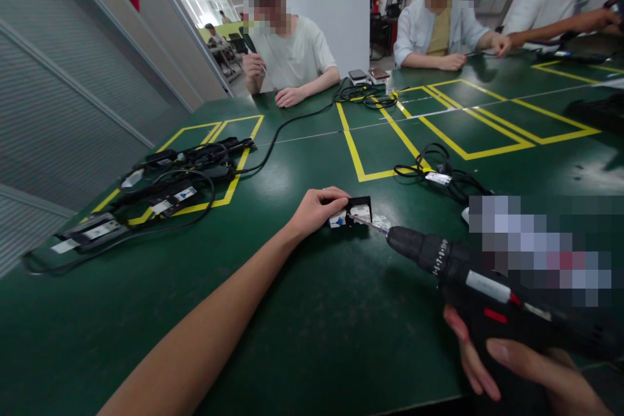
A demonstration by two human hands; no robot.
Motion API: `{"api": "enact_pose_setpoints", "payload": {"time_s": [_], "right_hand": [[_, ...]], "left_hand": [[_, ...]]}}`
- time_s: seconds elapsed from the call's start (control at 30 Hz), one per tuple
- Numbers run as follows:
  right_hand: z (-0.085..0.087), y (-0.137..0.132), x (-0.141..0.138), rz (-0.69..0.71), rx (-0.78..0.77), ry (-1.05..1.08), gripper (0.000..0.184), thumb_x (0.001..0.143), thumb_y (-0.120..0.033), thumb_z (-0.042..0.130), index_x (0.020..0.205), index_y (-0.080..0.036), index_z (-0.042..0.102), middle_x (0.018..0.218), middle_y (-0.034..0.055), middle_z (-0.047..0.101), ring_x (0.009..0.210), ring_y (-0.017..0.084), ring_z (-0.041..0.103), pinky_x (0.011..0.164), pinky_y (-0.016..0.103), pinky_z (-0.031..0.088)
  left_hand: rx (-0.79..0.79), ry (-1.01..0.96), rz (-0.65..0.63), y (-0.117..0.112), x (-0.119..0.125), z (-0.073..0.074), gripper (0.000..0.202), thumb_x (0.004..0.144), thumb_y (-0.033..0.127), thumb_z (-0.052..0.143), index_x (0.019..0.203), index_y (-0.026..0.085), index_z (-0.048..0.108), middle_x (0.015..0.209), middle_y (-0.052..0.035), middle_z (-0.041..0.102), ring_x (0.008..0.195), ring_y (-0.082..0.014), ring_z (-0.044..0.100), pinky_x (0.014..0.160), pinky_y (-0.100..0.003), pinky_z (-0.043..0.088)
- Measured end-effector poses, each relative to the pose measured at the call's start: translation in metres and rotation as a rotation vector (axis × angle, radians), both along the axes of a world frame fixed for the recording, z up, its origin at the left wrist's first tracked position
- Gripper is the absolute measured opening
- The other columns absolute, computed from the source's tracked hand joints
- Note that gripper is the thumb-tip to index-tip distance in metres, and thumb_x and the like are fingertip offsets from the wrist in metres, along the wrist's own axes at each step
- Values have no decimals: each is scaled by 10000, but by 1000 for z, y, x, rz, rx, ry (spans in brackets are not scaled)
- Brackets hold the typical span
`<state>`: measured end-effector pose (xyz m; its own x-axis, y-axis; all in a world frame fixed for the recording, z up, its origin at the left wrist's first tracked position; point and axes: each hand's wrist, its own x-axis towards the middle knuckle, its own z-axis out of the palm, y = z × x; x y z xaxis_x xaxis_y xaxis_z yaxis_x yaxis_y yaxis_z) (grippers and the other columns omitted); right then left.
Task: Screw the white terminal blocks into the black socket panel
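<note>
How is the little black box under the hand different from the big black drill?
The little black box lies flat on the green table, pinned by the left hand; the drill is held up off it in the right hand. The box is small with white labels; the drill is far bigger, with red marks. Both are mostly black.

A dark green bench (312,312) marked with yellow tape rectangles (468,123) fills the view. At nine o'clock lies a heap of black power adapters with white labels (160,192), a black cable (292,120) trailing from it toward twelve. At two o'clock sits a coiled black cord with a white tag (439,172). Three seated people (292,55) line the far edge, near small boxes (365,76).
</note>
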<state>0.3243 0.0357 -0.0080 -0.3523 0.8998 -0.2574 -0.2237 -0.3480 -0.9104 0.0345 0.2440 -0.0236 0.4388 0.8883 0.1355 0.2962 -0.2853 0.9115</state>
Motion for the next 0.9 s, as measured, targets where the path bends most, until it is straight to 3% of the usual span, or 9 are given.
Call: {"api": "enact_pose_setpoints", "payload": {"time_s": [0.5,0.9], "right_hand": [[5,1,-1,8,21,4,307,816,-483,536,925,-214,637,560,45,590,564,231,558,592,401,418],[-12,-1,3,31,68,57,285,885,-356,467,1022,-143,599,649,70,605,537,188,526,586,376,441]], "left_hand": [[12,-9,-2,0,0,-1,235,842,323,558,916,154,705,1004,-84,648,910,-180,595,837,-320,458],[-1,-12,9,-1,2,1,236,835,332,559,904,163,707,997,-81,652,902,-188,597,831,-335,463]]}}
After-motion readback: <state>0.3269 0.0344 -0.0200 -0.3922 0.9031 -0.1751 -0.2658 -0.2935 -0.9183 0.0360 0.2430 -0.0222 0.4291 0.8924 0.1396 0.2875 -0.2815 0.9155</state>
